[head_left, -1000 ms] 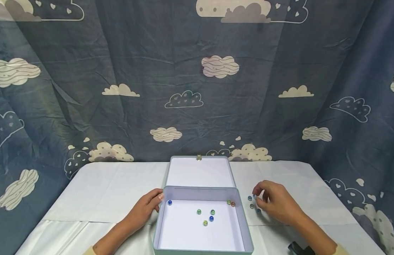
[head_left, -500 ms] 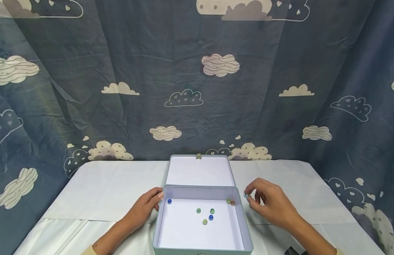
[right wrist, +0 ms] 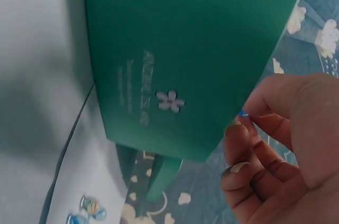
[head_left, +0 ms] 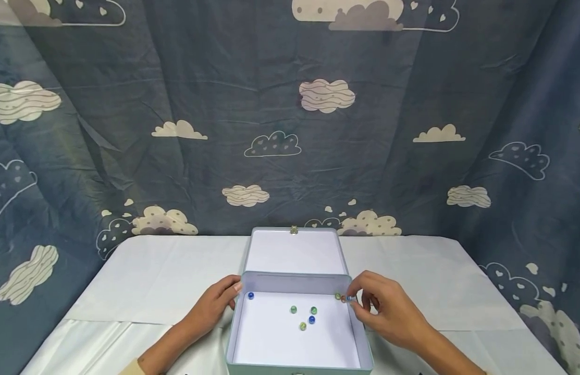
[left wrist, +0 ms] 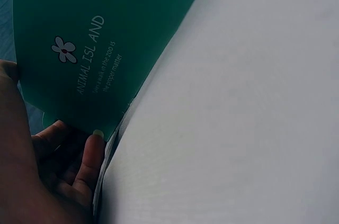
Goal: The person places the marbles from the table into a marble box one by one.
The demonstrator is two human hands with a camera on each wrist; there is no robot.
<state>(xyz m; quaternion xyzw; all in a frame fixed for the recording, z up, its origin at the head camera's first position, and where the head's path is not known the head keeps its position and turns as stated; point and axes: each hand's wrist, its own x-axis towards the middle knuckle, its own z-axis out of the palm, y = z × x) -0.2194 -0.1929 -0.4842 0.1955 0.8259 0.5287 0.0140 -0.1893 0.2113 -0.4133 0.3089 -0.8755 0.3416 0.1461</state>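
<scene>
A blue marble, partly covered by fingertips, is pinched in the right grip at the right rim of the box. The box's far left corner is grasped by the left grip. Two loose marbles on the counter are hidden by the right grip in the head view; one is cut off in the right wrist view. Since the earlier frame, the pinched marble has been brought leftward to the rim.

the box opens upward, the right hand obstructing its right rim.
</scene>
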